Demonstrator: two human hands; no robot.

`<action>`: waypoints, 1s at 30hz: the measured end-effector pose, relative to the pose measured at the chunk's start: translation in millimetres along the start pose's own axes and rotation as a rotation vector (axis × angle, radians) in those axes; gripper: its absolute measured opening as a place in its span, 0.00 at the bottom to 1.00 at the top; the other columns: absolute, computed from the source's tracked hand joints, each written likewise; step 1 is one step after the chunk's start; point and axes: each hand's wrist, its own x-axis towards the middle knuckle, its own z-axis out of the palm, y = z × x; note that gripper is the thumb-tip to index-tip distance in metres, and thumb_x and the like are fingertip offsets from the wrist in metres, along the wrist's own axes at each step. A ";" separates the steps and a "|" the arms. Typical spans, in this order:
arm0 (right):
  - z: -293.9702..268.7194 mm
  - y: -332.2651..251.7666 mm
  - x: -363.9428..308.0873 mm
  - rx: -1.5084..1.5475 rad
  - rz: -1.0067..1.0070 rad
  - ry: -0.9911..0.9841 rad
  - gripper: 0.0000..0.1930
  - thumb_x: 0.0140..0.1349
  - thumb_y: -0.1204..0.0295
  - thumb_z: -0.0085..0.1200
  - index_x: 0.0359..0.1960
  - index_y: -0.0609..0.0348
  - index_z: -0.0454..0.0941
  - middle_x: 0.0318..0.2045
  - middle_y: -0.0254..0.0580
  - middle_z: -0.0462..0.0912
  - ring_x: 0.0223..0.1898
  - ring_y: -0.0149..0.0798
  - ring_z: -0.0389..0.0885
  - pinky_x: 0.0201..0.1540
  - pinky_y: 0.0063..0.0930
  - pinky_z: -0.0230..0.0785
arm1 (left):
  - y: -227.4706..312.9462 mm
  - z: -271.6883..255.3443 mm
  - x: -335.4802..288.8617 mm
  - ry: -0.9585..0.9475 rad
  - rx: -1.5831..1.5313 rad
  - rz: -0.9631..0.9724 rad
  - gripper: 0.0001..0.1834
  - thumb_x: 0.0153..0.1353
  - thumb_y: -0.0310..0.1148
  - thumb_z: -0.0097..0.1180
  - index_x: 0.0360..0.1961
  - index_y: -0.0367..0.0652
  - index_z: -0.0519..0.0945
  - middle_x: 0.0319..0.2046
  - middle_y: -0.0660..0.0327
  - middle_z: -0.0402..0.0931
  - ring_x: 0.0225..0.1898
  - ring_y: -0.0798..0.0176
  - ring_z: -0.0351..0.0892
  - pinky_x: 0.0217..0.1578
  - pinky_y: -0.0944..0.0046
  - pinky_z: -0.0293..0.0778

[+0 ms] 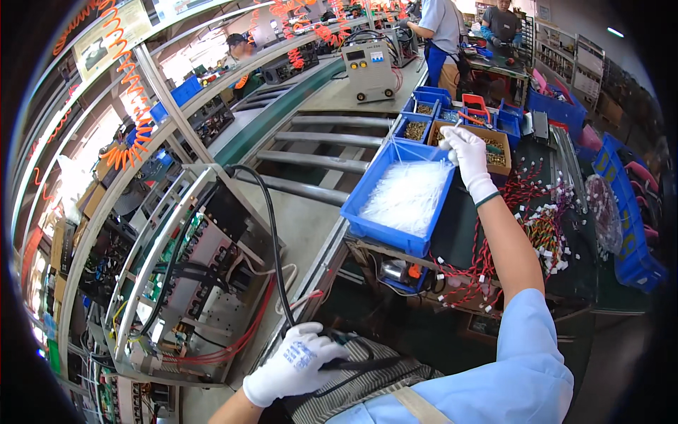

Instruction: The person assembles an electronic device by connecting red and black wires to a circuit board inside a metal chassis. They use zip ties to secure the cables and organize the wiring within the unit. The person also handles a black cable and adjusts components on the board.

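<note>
My left hand (300, 360), in a white glove, is closed around a thick black cable (272, 226) close to my apron. That cable arches up and over to an open-sided machine frame (191, 283) on the left, with circuit boards and wiring inside. Out in front, my right hand (466, 152), also gloved, is raised over the far right corner of a blue bin (395, 237). The bin holds a heap of thin white cable ties (402, 198). My right fingers are pinched together, with thin white strips like cable ties at them.
Small blue bins of brass-coloured hardware (414, 131) and a cardboard box (498, 159) stand beyond the cable-tie bin. Red and multicoloured wire harnesses (544, 233) cover the right bench. Metal rollers (318, 162) lie ahead, with a grey tester (369, 71) behind. Co-workers stand farther back.
</note>
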 end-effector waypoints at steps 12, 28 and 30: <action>57.3 -31.4 -308.4 0.004 0.556 -1.146 0.16 0.72 0.71 0.45 0.55 0.66 0.74 0.44 0.37 0.78 0.45 0.27 0.76 0.51 0.25 0.69 | -0.1 32.8 -20.0 0.521 -0.184 -0.144 0.30 0.41 0.28 0.73 0.47 0.41 0.73 0.38 0.63 0.80 0.59 0.48 0.69 0.63 0.48 0.57; 52.3 -74.6 -325.3 -0.102 0.621 -1.109 0.18 0.67 0.67 0.55 0.54 0.62 0.72 0.27 0.27 0.72 0.23 0.17 0.65 0.25 0.16 0.61 | 75.4 91.0 -31.7 0.615 -0.673 -0.466 0.16 0.57 0.33 0.66 0.41 0.35 0.75 0.32 0.54 0.83 0.28 0.66 0.84 0.31 0.68 0.78; 52.5 -83.6 -323.6 -0.238 0.426 -1.135 0.24 0.66 0.68 0.57 0.60 0.66 0.69 0.37 0.35 0.78 0.31 0.23 0.76 0.34 0.20 0.71 | 70.9 111.6 -25.8 0.697 -0.844 -0.408 0.13 0.61 0.29 0.63 0.43 0.34 0.75 0.34 0.55 0.83 0.33 0.69 0.83 0.34 0.69 0.78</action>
